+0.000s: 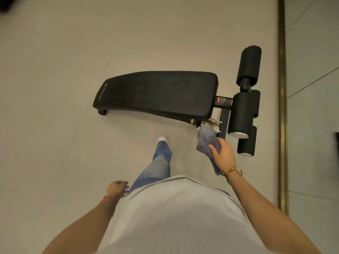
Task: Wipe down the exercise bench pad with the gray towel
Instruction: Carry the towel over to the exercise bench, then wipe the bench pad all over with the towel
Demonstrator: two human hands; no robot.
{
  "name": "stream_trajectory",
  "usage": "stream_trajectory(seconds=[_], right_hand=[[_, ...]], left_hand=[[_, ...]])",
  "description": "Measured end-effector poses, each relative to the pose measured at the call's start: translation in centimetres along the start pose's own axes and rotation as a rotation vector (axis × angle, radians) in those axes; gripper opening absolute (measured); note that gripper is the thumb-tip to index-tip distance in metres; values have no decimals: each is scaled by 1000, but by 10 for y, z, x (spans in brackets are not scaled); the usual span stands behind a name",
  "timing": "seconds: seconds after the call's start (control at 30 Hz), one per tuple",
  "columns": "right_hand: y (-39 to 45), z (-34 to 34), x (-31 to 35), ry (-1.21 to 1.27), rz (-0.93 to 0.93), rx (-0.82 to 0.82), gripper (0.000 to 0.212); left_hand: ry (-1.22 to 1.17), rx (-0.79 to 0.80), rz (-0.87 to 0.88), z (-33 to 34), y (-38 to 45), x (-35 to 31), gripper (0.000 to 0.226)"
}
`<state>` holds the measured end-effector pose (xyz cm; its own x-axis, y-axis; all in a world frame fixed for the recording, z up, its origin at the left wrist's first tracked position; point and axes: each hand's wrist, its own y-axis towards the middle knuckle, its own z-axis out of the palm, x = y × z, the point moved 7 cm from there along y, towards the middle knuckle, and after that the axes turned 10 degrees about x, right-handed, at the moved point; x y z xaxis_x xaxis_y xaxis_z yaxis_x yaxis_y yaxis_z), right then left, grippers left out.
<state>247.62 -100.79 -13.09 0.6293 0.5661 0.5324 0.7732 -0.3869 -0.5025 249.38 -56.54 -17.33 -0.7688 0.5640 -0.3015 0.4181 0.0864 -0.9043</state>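
One head-worn wide-angle camera looks steeply down the person's own front to the floor (pixel 55 88). The shirt (pixel 179 213) fills the near bottom edge, the bench (pixel 156 92) lies farther off, mid-frame, and a wall strip (pixel 281 107) runs down the right edge.

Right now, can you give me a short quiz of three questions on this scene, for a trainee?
1. True or false: the towel already lies on the pad.
2. Which hand holds the towel? A) left B) right
3. Fill in: the left hand holds ____.

Key: 1 false, the right hand grips it in front of the bench's frame, off the pad. 2 B. 3 nothing.
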Motion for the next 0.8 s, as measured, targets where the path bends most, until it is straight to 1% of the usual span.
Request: stream_trajectory(seconds=[0.03, 0.1, 0.13, 0.23, 0.33, 0.43, 0.53, 0.67, 0.8], right_hand=[[18, -1, 14, -30, -28, -10, 41], [54, -10, 44, -85, -64, -20, 38], [70, -18, 59, -120, -66, -37, 39], [121, -46, 96, -193, -66, -122, 45], [172, -72, 119, -238, -64, -159, 46], [219, -93, 133, -308, -52, -184, 48], [264, -100, 135, -365, -52, -187, 48], [322, -86, 121, -488, -62, -128, 52], [361, -47, 104, -615, -126, -31, 55]], left_hand=[[-28, -24, 12, -12, 17, -19, 24], [4, -51, 75, -38, 45, -67, 24], [39, -91, 125, -53, 60, -99, 23], [220, -160, 247, -84, 88, -196, 24], [408, -223, 427, -93, 97, -293, 25], [499, -224, 563, -77, 105, -372, 25], [565, -207, 710, -46, 120, -427, 26], [685, -174, 799, 6, 155, -472, 33], [779, -134, 860, 58, 198, -491, 41]])
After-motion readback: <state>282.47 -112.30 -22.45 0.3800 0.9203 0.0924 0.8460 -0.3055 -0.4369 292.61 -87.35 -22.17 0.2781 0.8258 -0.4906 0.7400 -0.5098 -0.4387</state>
